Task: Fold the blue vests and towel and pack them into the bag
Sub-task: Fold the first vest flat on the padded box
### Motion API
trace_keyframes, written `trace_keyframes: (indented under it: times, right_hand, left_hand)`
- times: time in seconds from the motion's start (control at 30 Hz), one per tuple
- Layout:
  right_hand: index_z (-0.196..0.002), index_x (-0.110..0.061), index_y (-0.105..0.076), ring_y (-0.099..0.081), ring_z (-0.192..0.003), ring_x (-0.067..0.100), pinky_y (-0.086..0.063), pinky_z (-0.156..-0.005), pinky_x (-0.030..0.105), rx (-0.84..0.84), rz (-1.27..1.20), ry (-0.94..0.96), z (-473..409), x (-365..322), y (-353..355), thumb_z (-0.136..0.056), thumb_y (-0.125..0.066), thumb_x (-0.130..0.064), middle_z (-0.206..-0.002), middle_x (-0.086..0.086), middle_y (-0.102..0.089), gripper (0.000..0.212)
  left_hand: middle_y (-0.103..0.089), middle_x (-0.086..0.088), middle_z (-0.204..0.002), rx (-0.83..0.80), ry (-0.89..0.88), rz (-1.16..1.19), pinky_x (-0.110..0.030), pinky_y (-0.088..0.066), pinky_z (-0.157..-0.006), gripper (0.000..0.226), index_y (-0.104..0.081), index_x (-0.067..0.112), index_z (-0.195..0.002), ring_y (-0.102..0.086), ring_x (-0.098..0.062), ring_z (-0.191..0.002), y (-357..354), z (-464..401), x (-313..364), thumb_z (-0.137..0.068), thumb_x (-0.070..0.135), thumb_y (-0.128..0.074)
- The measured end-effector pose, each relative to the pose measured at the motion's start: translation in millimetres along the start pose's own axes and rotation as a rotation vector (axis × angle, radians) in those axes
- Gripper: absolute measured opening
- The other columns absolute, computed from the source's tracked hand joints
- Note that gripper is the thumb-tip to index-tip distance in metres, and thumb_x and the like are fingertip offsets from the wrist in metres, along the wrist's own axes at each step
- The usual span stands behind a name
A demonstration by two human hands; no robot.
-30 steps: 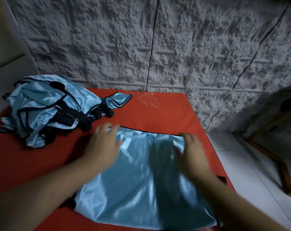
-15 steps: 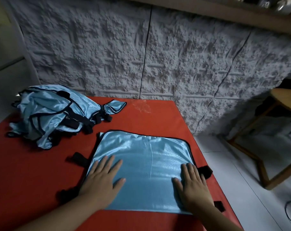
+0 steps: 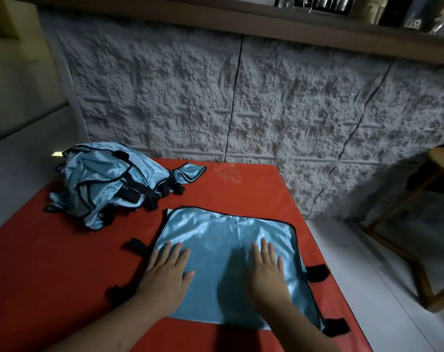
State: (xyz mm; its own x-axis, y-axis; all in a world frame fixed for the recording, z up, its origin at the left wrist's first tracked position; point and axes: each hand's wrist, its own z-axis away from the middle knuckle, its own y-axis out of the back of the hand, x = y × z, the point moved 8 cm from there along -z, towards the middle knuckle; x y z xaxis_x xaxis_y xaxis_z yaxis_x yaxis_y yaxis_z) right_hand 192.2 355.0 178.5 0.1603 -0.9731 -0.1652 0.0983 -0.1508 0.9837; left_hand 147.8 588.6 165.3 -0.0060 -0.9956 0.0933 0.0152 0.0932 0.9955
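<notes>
the blue vest [image 3: 223, 252], judged light, limp and slippery, is pressed flat by left hand [image 3: 166, 275] and right hand [image 3: 266, 269], fingers straight, with its 12 o'clock hem judged the best hold.

One head-worn, wide-angle view — looking forward and down.

The camera sits above the near edge of the red table [image 3: 241, 189], close over both forearms, facing the textured grey wall [image 3: 266, 110] behind it. Straight lines bow toward the edges, and the dim shelf [image 3: 317, 19] along the top seems to mark its upper limit.
</notes>
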Motion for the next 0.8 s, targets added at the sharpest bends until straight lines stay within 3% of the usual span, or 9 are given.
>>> trace_keyframes:
  times: [0.03, 0.07, 0.13, 0.2, 0.3, 0.47, 0.63, 0.7, 0.8]
  right_hand:
    - [-0.162, -0.018, 0.002, 0.013, -0.156, 0.026, 0.005, -0.124, 0.047, -0.018, -0.025, 0.060, -4, -17, -4, -0.092, -0.016, -0.040, -0.169, 0.007, 0.010, 0.075]
    - [-0.161, -0.019, 0.004, 0.014, -0.156, 0.025, 0.004, -0.124, 0.045, -0.045, -0.040, 0.102, -9, -30, -9, -0.093, -0.014, -0.041, -0.169, 0.007, 0.012, 0.074]
    - [-0.161, -0.019, 0.007, 0.015, -0.155, 0.024, 0.004, -0.125, 0.044, -0.084, -0.059, 0.143, -24, -46, -17, -0.100, -0.029, -0.040, -0.169, 0.006, 0.014, 0.073]
    - [-0.162, -0.019, 0.004, 0.014, -0.156, 0.024, 0.002, -0.125, 0.045, -0.056, -0.067, 0.148, -44, -51, -19, -0.103, -0.033, -0.042, -0.169, 0.006, 0.013, 0.073]
    - [-0.162, -0.021, 0.000, 0.009, -0.156, 0.022, -0.001, -0.125, 0.047, -0.026, -0.089, 0.101, -85, -46, -20, -0.105, -0.027, -0.049, -0.170, 0.005, 0.006, 0.069]
    - [-0.162, -0.022, -0.010, 0.005, -0.156, 0.018, -0.002, -0.125, 0.046, 0.033, -0.063, -0.042, -118, 24, -18, -0.101, -0.016, -0.061, -0.170, 0.002, -0.003, 0.073]
    - [-0.162, -0.018, -0.006, 0.004, -0.156, 0.023, -0.005, -0.126, 0.048, 0.050, -0.114, -0.267, -123, 112, 6, -0.102, -0.020, -0.056, -0.170, 0.008, -0.001, 0.072]
    - [-0.162, -0.015, -0.006, 0.002, -0.157, 0.025, -0.004, -0.126, 0.047, 0.085, -0.112, -0.242, -113, 100, 17, -0.102, -0.021, -0.053, -0.170, 0.009, -0.003, 0.072]
    - [-0.160, -0.011, -0.013, -0.011, -0.155, 0.028, -0.012, -0.124, 0.037, 0.076, -0.191, -0.030, -59, 33, 24, -0.098, -0.031, -0.051, -0.167, 0.012, -0.016, 0.076]
  left_hand:
    - [-0.047, -0.004, -0.153, -0.007, 0.010, -0.012, -0.038, 0.014, -0.119, 0.066, -0.055, 0.025, -0.144, -0.043, -0.027, -0.143, 2, 0, 0, -0.094, 0.057, -0.027]
    - [-0.035, -0.004, -0.160, 0.000, 0.021, -0.023, -0.039, 0.015, -0.119, 0.063, -0.043, 0.027, -0.151, -0.035, -0.026, -0.147, 5, 0, 0, -0.097, 0.055, -0.028]
    - [-0.016, -0.005, -0.164, 0.045, 0.033, -0.105, -0.041, 0.015, -0.118, 0.063, -0.024, 0.026, -0.157, -0.021, -0.025, -0.152, 4, 1, -2, -0.100, 0.055, -0.026]
    - [-0.045, -0.008, -0.155, -0.011, 0.016, -0.087, -0.046, -0.004, -0.121, 0.063, -0.048, 0.023, -0.148, -0.042, -0.029, -0.143, -15, 0, -3, -0.096, 0.056, -0.034]
    - [-0.047, -0.008, -0.153, 0.019, 0.004, -0.142, -0.050, -0.021, -0.114, 0.065, -0.050, 0.020, -0.148, -0.041, -0.028, -0.144, -30, 2, -10, -0.095, 0.057, -0.039]
    - [-0.041, -0.008, -0.157, 0.081, 0.000, -0.116, -0.052, -0.022, -0.116, 0.067, -0.044, 0.021, -0.151, -0.035, -0.028, -0.148, -27, 3, -9, -0.095, 0.058, -0.041]
    - [-0.039, -0.008, -0.158, 0.090, 0.024, -0.083, -0.053, -0.022, -0.116, 0.068, -0.043, 0.022, -0.152, -0.034, -0.029, -0.148, -27, 5, -10, -0.094, 0.058, -0.042]
    - [-0.042, -0.008, -0.156, 0.059, 0.031, -0.073, -0.054, -0.023, -0.114, 0.068, -0.046, 0.021, -0.150, -0.038, -0.030, -0.146, -27, 5, -8, -0.093, 0.058, -0.042]
    - [-0.050, -0.009, -0.151, -0.022, 0.042, -0.080, -0.053, -0.020, -0.116, 0.068, -0.053, 0.020, -0.145, -0.044, -0.030, -0.142, -21, 5, -9, -0.090, 0.059, -0.043]
